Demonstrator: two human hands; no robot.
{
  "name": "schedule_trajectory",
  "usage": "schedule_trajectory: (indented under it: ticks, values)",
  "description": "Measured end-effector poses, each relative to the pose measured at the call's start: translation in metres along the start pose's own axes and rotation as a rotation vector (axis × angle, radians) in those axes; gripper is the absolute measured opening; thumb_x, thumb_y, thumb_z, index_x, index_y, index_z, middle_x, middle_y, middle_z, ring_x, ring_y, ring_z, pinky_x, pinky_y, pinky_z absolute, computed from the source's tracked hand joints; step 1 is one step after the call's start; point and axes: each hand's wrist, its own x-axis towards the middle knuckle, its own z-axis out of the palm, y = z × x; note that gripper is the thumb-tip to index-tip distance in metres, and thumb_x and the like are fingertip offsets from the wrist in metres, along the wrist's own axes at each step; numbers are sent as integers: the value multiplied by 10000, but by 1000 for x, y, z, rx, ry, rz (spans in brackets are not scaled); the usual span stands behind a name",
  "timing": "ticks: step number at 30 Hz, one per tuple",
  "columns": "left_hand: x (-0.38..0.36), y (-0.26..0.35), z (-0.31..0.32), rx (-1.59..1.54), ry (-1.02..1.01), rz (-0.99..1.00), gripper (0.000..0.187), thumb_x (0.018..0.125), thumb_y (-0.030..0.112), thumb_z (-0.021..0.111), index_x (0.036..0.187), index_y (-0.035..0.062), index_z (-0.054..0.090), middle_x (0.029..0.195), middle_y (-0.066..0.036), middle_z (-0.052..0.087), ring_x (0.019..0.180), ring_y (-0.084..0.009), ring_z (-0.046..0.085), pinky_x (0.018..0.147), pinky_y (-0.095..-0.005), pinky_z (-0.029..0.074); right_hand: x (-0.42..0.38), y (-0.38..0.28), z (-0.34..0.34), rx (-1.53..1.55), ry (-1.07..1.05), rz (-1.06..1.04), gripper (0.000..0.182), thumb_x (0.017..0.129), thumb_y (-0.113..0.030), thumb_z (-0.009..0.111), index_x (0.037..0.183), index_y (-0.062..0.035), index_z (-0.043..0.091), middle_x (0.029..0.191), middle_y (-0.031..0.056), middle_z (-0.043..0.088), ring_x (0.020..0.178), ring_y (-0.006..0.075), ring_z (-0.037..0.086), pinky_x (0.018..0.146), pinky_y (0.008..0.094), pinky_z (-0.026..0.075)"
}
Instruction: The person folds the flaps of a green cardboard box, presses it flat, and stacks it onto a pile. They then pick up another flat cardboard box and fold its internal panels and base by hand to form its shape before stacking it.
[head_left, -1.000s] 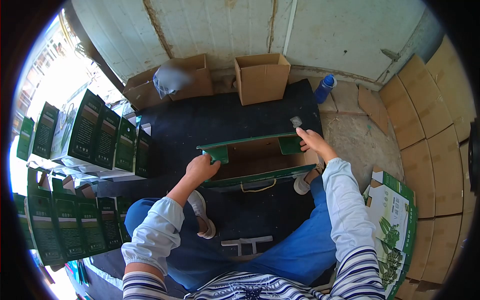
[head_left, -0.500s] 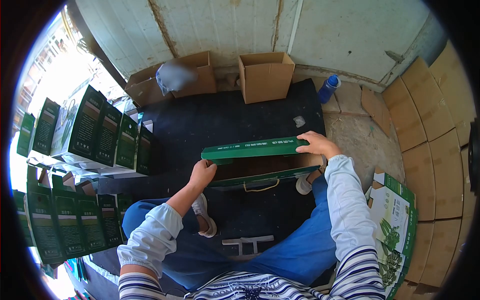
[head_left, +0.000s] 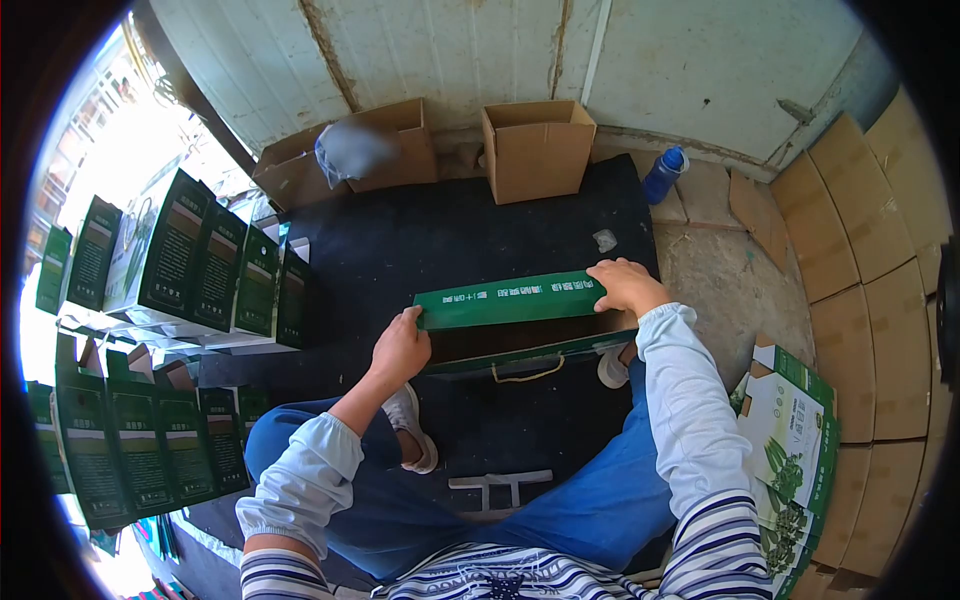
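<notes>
A green cardboard carton [head_left: 470, 364] is in front of my shins, its top partly open and dark inside. A thin cord handle [head_left: 530, 376] hangs on the side nearest me. Along the far side, the carton's long green flap [head_left: 505, 300] shows a row of white characters. My left hand [head_left: 402, 346] is closed at the left end of this flap, thumb upward. At the other end, my right hand [head_left: 627, 287] grips the flap with its fingers bent over the edge. The carton's far wall is hidden behind the flap.
Standing green cartons [head_left: 170, 255] fill the left side. Flat printed cartons [head_left: 795, 430] lean at right, before stacked brown boxes [head_left: 845, 330]. Beyond the black mat [head_left: 400, 240] are an open brown box [head_left: 540, 165] and a blue bottle [head_left: 662, 176]. A metal frame [head_left: 500, 482] lies between my feet.
The long flap has tilted over, so its broad face with larger white characters now shows. Both hands have turned with it, and my right hand has shifted slightly left.
</notes>
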Motion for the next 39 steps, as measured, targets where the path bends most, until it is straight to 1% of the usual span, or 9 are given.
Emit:
schedule_trajectory:
  ticks: [11,14,17,20,23,26,30,35,39]
  values:
    - [2,-1,-17,-209,-225,-196,349,750,197,562,999,-43,597,970,-236,633,989,-357,601,879,-406,462,11,-15,16,-194,117,-18,721,599,-267,852,1210,-81,518,1154,143,533,1106,310,538,916,396,466]
    - [4,2,-15,1,-183,-96,379,786,253,569,1010,-52,593,1022,-242,609,1043,-354,576,897,-399,453,15,-18,21,-191,127,-21,718,585,-330,863,1152,-39,531,1136,136,539,1057,294,579,870,382,499]
    - [4,11,-8,-3,-158,-40,446,832,343,572,1035,-55,585,1091,-260,568,1075,-371,553,918,-403,446,14,-22,20,-109,134,-52,718,589,-365,856,1123,-7,538,1120,144,548,1014,292,607,848,371,511]
    - [16,6,11,-270,-266,-78,468,836,361,623,1057,-48,575,1086,-243,544,1013,-353,571,850,-381,476,18,-23,25,-122,160,-56,701,599,-378,848,1103,7,548,1096,144,562,977,292,625,835,366,516]
    - [23,-3,10,-48,-264,113,588,809,412,666,1132,-57,518,1135,-267,504,1011,-372,574,853,-368,486,20,-24,30,-129,198,-47,688,601,-373,847,1093,10,556,1078,144,573,961,291,631,822,364,522]
    - [24,2,2,187,-116,22,713,729,436,739,1119,-92,461,1088,-284,569,1002,-375,602,834,-376,513,19,-24,33,-127,215,-49,685,603,-368,846,1094,11,557,1074,147,576,955,291,634,815,365,525]
    - [36,-12,10,178,-328,-149,811,656,486,788,1083,-98,421,1004,-266,627,930,-356,648,774,-370,534,21,-24,37,-126,216,-43,683,605,-363,845,1099,8,553,1077,149,575,956,294,635,813,371,527]
    - [40,-17,25,203,-315,-139,836,633,522,797,1055,-87,409,1008,-293,618,970,-386,628,819,-411,515,21,-22,39,-112,233,-40,685,600,-366,846,1085,10,542,1063,153,572,950,302,634,809,376,524]
    - [41,-23,35,217,-257,-155,770,649,483,798,1045,-54,413,978,-255,644,937,-353,649,774,-397,527,24,-22,42,-95,258,-47,679,581,-358,854,1044,19,531,1024,160,568,936,314,628,805,379,515]
